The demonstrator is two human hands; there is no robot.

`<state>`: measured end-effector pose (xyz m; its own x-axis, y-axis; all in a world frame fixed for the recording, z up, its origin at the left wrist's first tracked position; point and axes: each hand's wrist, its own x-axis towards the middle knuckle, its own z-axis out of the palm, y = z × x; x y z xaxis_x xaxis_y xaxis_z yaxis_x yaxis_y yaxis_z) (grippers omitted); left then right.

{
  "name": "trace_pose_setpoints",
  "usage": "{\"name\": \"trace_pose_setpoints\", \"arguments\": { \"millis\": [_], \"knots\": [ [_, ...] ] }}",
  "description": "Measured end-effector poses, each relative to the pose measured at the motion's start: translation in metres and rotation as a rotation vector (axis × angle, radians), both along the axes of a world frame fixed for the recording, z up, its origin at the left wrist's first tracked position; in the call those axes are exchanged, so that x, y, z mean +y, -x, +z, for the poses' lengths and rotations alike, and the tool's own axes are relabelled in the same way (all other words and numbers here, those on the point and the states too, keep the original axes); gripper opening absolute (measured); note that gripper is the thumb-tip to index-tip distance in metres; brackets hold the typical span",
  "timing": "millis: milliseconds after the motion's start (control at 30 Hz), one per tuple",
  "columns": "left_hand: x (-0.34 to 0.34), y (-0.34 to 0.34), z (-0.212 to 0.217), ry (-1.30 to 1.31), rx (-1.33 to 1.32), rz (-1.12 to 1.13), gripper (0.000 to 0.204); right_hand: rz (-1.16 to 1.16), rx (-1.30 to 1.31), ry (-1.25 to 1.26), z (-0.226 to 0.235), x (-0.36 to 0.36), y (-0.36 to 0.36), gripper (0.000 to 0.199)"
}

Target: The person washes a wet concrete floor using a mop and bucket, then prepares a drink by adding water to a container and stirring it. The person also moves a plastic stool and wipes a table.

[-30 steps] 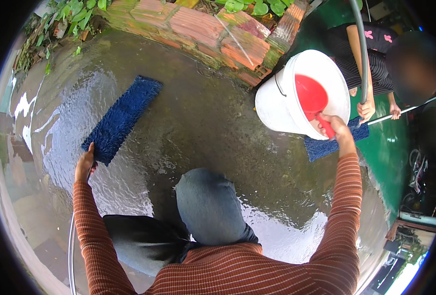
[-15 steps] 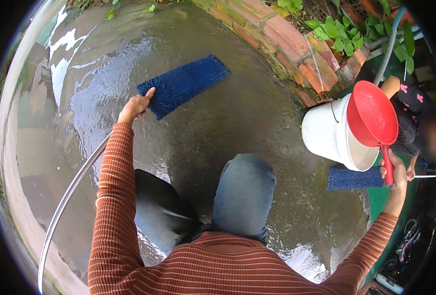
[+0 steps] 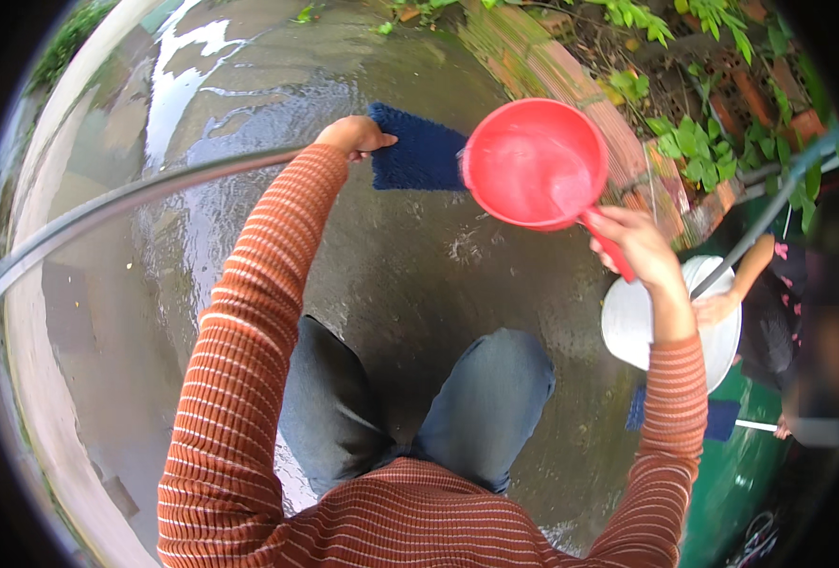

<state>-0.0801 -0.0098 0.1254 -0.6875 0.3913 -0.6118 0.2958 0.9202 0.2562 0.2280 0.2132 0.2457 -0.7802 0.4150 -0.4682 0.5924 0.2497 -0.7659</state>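
Note:
My left hand (image 3: 358,135) is closed at the near end of a flat mop with a shaggy blue pad (image 3: 415,150). The mop's grey pole (image 3: 154,192) runs from that hand to the left, bent by the lens. In my right hand (image 3: 642,241) is the handle of a red plastic dipper (image 3: 533,161), whose bowl seems to hold water. The dipper overlaps the pad's right end and hides part of it. Below the pad, the wet concrete ground (image 3: 419,275) shows small splashes.
At right stands a white bucket (image 3: 625,322), another person's hand (image 3: 717,309) at its rim and a grey-blue hose (image 3: 769,232) reaching to it. A second blue mop (image 3: 722,419) lies below. A brick border (image 3: 556,71) with plants runs along the upper right.
My right hand has brought the dipper left from the bucket to the mop pad. My left hand and the pad have shifted right, and the pole has swung up. Another person's hand has reached the bucket.

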Motion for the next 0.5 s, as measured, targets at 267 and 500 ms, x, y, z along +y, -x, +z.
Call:
{"name": "trace_pose_setpoints", "arguments": {
  "millis": [267,500],
  "knots": [
    [0.029,0.026,0.047,0.128,0.086,-0.148,0.053,0.319,-0.048,-0.628,0.030,-0.036,0.144,0.034],
    [0.056,0.039,0.124,0.357,-0.056,-0.100,0.053,0.362,-0.106,-0.690,0.117,-0.027,0.181,0.025]
  ]
}}
